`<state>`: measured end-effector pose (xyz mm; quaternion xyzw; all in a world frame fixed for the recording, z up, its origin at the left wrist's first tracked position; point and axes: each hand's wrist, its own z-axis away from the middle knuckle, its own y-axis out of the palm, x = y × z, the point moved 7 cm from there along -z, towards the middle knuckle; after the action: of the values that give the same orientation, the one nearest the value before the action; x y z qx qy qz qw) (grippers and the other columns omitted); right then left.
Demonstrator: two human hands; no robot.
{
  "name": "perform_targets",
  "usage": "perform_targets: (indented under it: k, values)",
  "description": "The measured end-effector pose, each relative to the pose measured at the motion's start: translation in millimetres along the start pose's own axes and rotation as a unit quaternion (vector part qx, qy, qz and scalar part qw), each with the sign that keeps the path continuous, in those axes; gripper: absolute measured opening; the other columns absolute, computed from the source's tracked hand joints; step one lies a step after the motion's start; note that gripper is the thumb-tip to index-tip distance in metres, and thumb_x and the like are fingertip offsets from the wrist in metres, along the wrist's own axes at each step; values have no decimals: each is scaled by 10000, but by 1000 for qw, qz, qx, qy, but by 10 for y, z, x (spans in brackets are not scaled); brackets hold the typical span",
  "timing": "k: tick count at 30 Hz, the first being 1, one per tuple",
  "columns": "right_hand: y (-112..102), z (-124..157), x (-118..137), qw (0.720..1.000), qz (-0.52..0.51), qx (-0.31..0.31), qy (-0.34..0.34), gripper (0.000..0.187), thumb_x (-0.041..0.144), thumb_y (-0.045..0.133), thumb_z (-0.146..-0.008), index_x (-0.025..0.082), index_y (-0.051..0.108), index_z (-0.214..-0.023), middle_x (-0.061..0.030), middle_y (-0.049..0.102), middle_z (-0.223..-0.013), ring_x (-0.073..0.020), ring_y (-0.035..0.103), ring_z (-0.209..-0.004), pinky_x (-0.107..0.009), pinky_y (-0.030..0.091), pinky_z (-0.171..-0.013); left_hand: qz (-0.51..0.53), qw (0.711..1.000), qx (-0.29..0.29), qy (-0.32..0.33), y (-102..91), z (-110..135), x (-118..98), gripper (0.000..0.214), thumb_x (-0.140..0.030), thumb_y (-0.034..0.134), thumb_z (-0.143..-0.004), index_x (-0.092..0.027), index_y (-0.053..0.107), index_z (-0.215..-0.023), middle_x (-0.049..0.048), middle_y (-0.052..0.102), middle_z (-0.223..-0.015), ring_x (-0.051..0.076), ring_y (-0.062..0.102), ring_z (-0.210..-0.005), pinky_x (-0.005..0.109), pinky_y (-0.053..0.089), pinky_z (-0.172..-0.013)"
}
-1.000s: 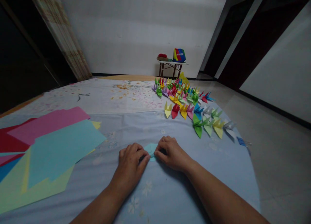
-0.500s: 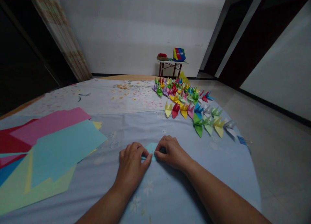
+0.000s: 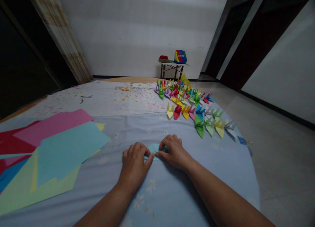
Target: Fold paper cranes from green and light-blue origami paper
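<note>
A small light-blue folded paper [image 3: 154, 147] lies on the pale blue flowered cloth [image 3: 172, 194] in front of me. My left hand [image 3: 135, 163] has its fingers curled and presses on the paper's left side. My right hand [image 3: 173, 152] pinches the paper's right side with bent fingers. The two hands meet over the paper and hide most of it. Both forearms reach in from the lower edge of the view.
A loose stack of large coloured sheets [image 3: 49, 148], pink, red, light blue and pale green, lies at the left. Several folded paper cranes [image 3: 194, 105] stand in rows at the right rear. A small table [image 3: 172, 67] with a colourful box stands by the far wall.
Both hands and the paper have stayed nearly where they were; the fingers closed in tighter over the paper, which shows less than a second ago. The view shifted slightly.
</note>
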<state>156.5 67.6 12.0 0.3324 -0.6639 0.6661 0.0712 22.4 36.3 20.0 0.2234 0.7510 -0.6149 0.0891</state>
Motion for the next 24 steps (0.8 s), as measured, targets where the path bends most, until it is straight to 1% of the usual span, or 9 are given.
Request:
perform_targets:
  k: [6, 16, 24]
  values:
    - [-2, -3, -24, 1000, -1, 12, 26, 115, 350, 654, -712, 242, 646, -750, -30, 527, -864, -204, 415, -911, -343, 261, -776, 13, 1000, 4, 0, 2, -4, 17, 94, -299, 547, -763, -214, 582, -743, 15, 569, -820, 213, 512, -842, 376, 338, -760]
    - [-12, -4, -27, 1000, -11, 2, 16, 124, 358, 641, -717, 238, 657, -738, -34, 531, -851, -209, 419, -905, -344, 267, -772, 34, 999, 12, 23, 1, 13, 41, 112, -317, 529, -774, -220, 586, -761, 14, 564, -855, 211, 515, -878, 380, 340, -789]
    - [-14, 4, -10, 1000, 1, -2, 21, 134, 360, 623, -731, 231, 654, -744, -44, 539, -862, -215, 419, -907, -347, 268, -765, 20, 1000, 12, 8, 12, -3, 46, 94, -294, 537, -772, -225, 600, -758, 12, 568, -842, 209, 523, -852, 378, 344, -771]
